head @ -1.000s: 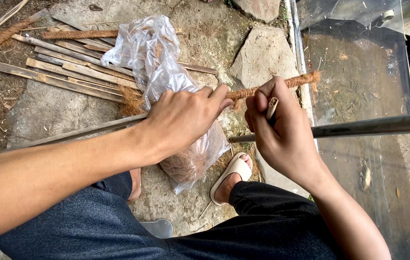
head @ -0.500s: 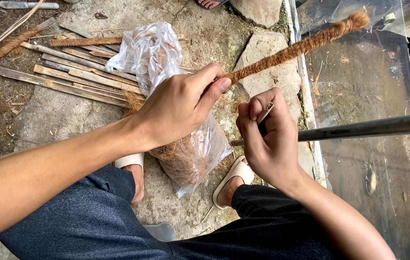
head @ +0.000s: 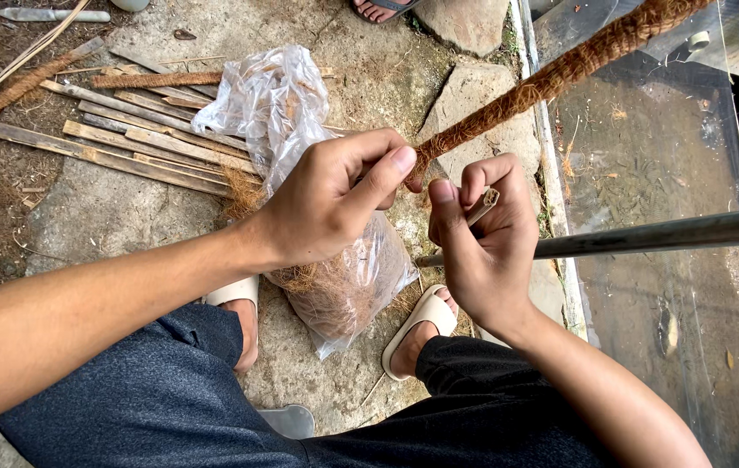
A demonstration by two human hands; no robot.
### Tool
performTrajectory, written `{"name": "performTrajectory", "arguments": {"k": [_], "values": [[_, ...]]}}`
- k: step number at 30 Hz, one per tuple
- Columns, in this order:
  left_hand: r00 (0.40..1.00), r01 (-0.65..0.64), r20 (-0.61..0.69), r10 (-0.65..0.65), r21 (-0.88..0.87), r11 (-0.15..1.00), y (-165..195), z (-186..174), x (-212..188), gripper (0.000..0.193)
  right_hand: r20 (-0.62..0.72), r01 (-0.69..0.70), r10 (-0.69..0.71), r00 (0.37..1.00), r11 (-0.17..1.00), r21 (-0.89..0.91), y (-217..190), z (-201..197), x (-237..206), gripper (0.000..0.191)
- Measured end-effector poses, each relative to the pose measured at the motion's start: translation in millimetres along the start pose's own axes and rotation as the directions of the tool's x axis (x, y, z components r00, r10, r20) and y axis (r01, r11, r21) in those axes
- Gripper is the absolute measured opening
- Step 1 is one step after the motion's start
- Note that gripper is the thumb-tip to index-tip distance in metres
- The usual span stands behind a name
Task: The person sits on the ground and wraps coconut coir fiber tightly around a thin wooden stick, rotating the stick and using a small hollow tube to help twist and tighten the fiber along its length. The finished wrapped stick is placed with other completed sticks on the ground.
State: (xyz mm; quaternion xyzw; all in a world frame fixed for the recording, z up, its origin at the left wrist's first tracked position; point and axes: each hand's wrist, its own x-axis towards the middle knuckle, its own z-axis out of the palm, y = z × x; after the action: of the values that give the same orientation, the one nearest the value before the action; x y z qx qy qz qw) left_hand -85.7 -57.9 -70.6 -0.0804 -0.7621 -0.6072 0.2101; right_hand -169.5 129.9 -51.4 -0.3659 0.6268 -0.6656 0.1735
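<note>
- Pinching the near end of a fibre-wrapped stick (head: 560,74), the left hand (head: 335,204) closes thumb and fingers tightly around it at the middle of the view.
- The stick runs from that pinch up toward 1 o'clock, its brown coir covering rough and hairy, and its far end leaves the frame at the top right.
- The right hand (head: 482,251) sits just beside the left, at 3 o'clock from it, curled shut on a thin pale sliver (head: 484,206) held between thumb and forefinger.
- The two hands are near each other but do not touch.
- A clear plastic bag (head: 300,121) holding loose coir lies under the left hand, on the stone ground between the person's sandalled feet.
- Bamboo slats (head: 109,139) lie side by side at 10 o'clock from the bag.
- A grey metal bar (head: 673,234) crosses at 3 o'clock, passing behind the right hand.
- A glass pane (head: 647,173) lies beneath the bar on the right.
</note>
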Motion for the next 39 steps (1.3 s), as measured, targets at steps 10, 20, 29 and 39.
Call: {"name": "performTrajectory", "arguments": {"k": [10, 20, 29, 39], "values": [[0.919, 0.341, 0.339, -0.199, -0.435, 0.834, 13, -8, 0, 0.040, 0.121, -0.049, 0.043, 0.992, 0.998, 0.045, -2, -10, 8, 0.026], [0.903, 0.397, 0.342, -0.260, -0.432, 0.810, 6, -4, 1, 0.037, 0.148, -0.196, 0.172, 0.974, 0.967, 0.164, -7, -15, 3, 0.027], [0.991, -0.022, 0.135, 0.022, -0.001, 1.000, 4, 6, 2, 0.038, 0.074, -0.148, 0.134, 0.988, 0.960, 0.239, -4, -15, 7, 0.012], [0.991, 0.093, 0.110, -0.081, -0.110, 0.990, 16, 0, 3, 0.036, 0.077, -0.054, 0.029, 0.997, 0.939, 0.339, 5, -17, 3, 0.018]]}}
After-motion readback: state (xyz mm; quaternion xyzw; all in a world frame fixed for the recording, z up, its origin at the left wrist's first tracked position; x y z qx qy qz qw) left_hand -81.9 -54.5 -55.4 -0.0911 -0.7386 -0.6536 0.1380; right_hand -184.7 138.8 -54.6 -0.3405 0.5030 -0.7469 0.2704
